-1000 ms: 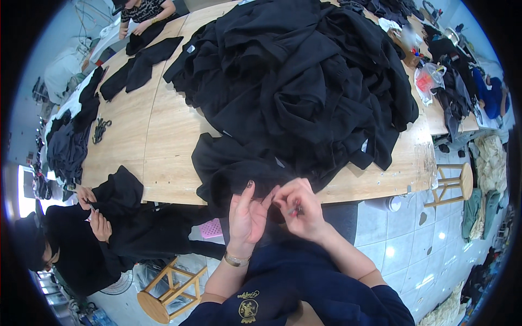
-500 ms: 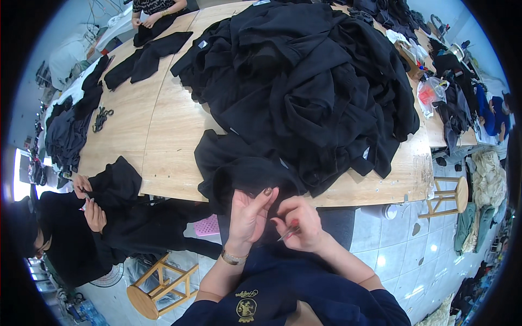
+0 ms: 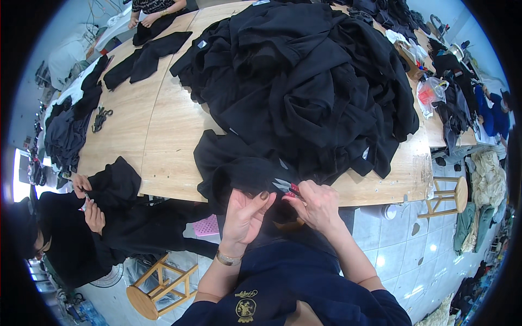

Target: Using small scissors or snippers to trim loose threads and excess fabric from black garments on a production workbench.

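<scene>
At the table's near edge, my left hand (image 3: pixel 243 217) is closed on the edge of a black garment (image 3: pixel 234 171), thumb on top. The cloth spreads from my fingers onto the table. In my right hand (image 3: pixel 322 206) is a pair of thread snips (image 3: pixel 284 186) with red handles. Their two blades stand apart, pointing left at the cloth just beside my left fingertips. Whether the blades touch the fabric I cannot tell. Behind it rises a big heap of black garments (image 3: pixel 304 92), with small pale labels showing here and there.
A wooden table (image 3: pixel 168 136) bears the heap; black scissors (image 3: pixel 100 118) lie at left. A co-worker (image 3: pixel 70 239) handles black cloth on the left, another (image 3: pixel 157 8) at the far edge. Wooden stools (image 3: pixel 144 301) stand left and right. A plastic bag (image 3: pixel 432 92) sits at right.
My right hand has moved up and to the right and turned, so the snips' blades now point at the cloth instead of down toward me. My left hand keeps hold of the garment, nearly in place.
</scene>
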Demonstrator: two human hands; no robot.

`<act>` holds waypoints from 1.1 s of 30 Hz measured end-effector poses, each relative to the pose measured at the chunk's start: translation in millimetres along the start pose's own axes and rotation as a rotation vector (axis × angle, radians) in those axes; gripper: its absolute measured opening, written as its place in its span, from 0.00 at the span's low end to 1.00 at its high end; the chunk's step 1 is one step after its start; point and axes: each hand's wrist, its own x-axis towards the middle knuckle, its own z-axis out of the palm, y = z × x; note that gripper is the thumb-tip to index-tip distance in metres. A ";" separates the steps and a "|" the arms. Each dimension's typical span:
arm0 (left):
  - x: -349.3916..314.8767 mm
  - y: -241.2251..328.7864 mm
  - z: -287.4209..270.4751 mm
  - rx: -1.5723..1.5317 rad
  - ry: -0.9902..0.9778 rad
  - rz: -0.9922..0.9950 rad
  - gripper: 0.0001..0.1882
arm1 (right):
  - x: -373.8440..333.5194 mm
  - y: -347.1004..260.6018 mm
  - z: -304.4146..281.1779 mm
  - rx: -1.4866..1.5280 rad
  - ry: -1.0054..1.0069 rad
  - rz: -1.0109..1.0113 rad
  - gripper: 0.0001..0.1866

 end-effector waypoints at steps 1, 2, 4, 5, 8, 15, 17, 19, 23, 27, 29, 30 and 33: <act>-0.1 0.7 0.2 -0.005 -0.001 -0.004 0.24 | 0.6 0.1 1.0 -0.007 0.012 -0.006 0.19; -0.1 1.0 0.1 -0.011 -0.002 -0.009 0.25 | 1.2 0.3 2.1 -0.014 0.024 -0.012 0.19; -0.6 0.4 -0.1 -0.005 -0.002 -0.013 0.25 | 1.1 1.2 3.0 -0.015 0.027 -0.012 0.19; -0.9 -0.1 -0.3 -0.001 -0.002 -0.016 0.25 | 1.1 1.6 3.3 -0.017 0.029 -0.014 0.19; -0.8 -0.5 -1.5 0.013 -0.012 -0.021 0.26 | 3.7 1.3 4.6 -0.010 0.032 -0.015 0.19; -2.8 -1.7 -0.6 0.081 -0.038 -0.031 0.28 | 5.3 3.1 4.6 -0.019 0.014 -0.046 0.18; -4.0 -1.7 -1.5 0.083 -0.045 -0.042 0.29 | 4.7 4.2 4.0 -0.039 0.018 -0.062 0.18; -3.9 -2.2 -4.1 0.086 -0.051 -0.036 0.29 | 3.8 2.9 1.6 -0.020 -0.001 -0.039 0.18; -4.2 -2.4 -5.3 0.105 -0.064 -0.030 0.30 | 4.1 2.2 -2.7 0.001 -0.045 -0.025 0.18; -5.2 -4.1 -5.5 0.128 -0.099 -0.026 0.31 | 7.8 2.3 -2.7 -0.036 -0.024 -0.065 0.18; -6.1 -4.5 -4.9 0.147 -0.115 -0.027 0.31 | 10.1 0.6 -3.4 -0.023 -0.028 -0.051 0.18; -6.2 -4.7 -5.5 0.147 -0.114 -0.027 0.31 | 10.3 0.7 -3.2 -0.022 -0.028 -0.051 0.18; -6.2 -5.1 -7.1 0.156 -0.124 -0.030 0.32 | 10.2 1.4 -2.6 -0.023 -0.044 -0.051 0.18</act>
